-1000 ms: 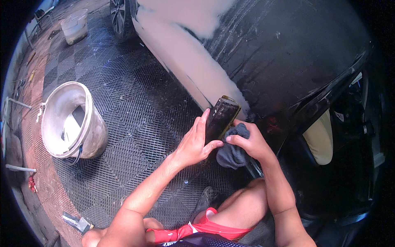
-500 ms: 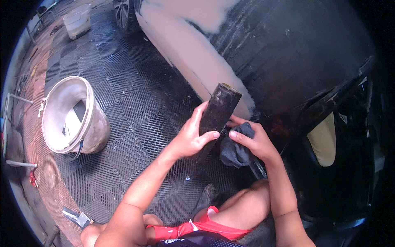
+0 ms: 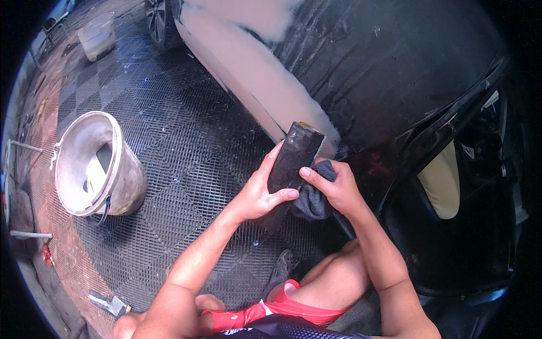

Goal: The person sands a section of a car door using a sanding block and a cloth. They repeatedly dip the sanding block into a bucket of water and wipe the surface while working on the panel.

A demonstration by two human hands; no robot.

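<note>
My left hand point(image 3: 261, 191) is closed round a long dark sanding block point(image 3: 298, 153), its thumb lying across the near side. Beside it, my right hand point(image 3: 340, 189) grips a crumpled dark grey cloth point(image 3: 311, 204), part of which hangs below the fingers. The right thumb reaches to the block's edge, and the block's underside is hidden. Just beyond both hands is a black car door point(image 3: 389, 79), with a smooth band of pinkish-beige filler point(image 3: 257, 70) along its lower part.
A grey-white bucket point(image 3: 132, 175) with flat pieces inside stands on the dark grid floor point(image 3: 186, 141) at left. Farther back are a translucent tub point(image 3: 97, 37) and a car wheel point(image 3: 160, 22). A scraper point(image 3: 110, 303) lies near my left knee. The car's interior shows at right.
My right hand and the cloth have moved left against the block, and the right thumb has come onto its edge. The view has shifted slightly.
</note>
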